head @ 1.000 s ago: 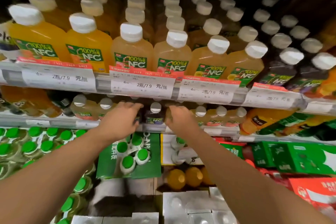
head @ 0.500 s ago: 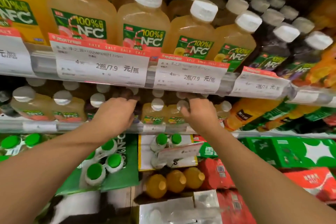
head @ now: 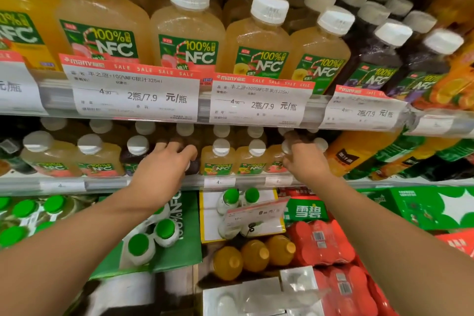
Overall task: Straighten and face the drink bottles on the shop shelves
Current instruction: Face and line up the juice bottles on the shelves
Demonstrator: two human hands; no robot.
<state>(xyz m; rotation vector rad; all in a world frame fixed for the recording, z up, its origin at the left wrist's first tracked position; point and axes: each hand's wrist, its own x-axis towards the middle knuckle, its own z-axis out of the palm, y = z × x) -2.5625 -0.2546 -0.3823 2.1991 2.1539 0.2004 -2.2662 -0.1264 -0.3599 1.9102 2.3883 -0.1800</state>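
Small NFC juice bottles with white caps stand in rows on the lower shelf (head: 107, 183). My left hand (head: 163, 168) curls over the top of a dark juice bottle (head: 194, 164), which it mostly hides. Just left of it stands another dark bottle (head: 133, 155). My right hand (head: 306, 160) grips a pale juice bottle (head: 275, 161) with a pink label, thumb against its white cap. Between my hands, two pale yellow bottles (head: 218, 159) face forward. Larger NFC bottles (head: 188, 33) line the upper shelf, labels to the front.
Sale price tags (head: 136, 95) hang along the upper shelf's edge, just above my hands. Orange and green bottles (head: 359, 154) lie tilted to the right. Below are green-capped bottles (head: 139, 246), orange bottles (head: 254, 255), green cartons (head: 423, 208) and red shrink-wrapped packs (head: 323, 241).
The view has closed in on the shelves. Both hands stay on the lower shelf's front row; my right hand has reached further right and deeper, taking hold of the pale bottle.
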